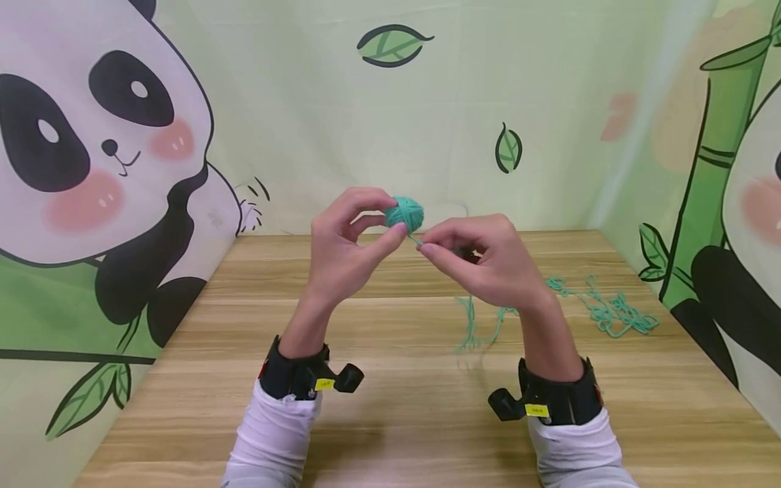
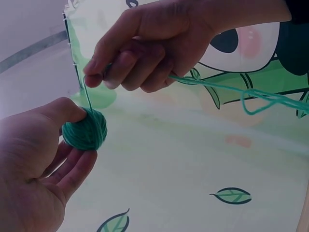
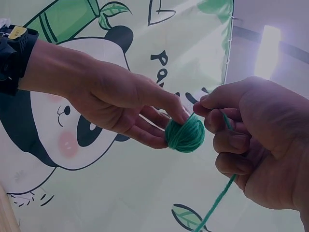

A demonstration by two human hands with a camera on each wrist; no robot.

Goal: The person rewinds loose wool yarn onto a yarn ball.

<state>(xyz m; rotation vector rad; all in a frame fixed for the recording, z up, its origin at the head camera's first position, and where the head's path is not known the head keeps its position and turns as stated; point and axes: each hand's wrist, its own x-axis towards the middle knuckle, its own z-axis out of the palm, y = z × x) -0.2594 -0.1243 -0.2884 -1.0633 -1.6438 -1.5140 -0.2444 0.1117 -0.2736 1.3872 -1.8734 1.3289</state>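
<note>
A small ball of teal yarn point(image 1: 405, 214) is held up above the table by my left hand point(image 1: 350, 247), its thumb on the near side and fingers behind. Close by on the right, my right hand point(image 1: 488, 257) pinches the yarn strand point(image 2: 88, 96) between thumb and forefinger. That short length runs taut from the ball to the pinch. In the right wrist view the strand passes through the curled fingers of the right hand point(image 3: 260, 140), and a tail of yarn point(image 3: 215, 208) hangs out below the palm.
Loose teal yarn point(image 1: 619, 315) lies in a tangled heap at the right of the wooden table point(image 1: 396, 420). More strands point(image 1: 470, 325) trail below the right hand. A cloth backdrop point(image 1: 305, 122) with pandas and bamboo stands behind and at both sides.
</note>
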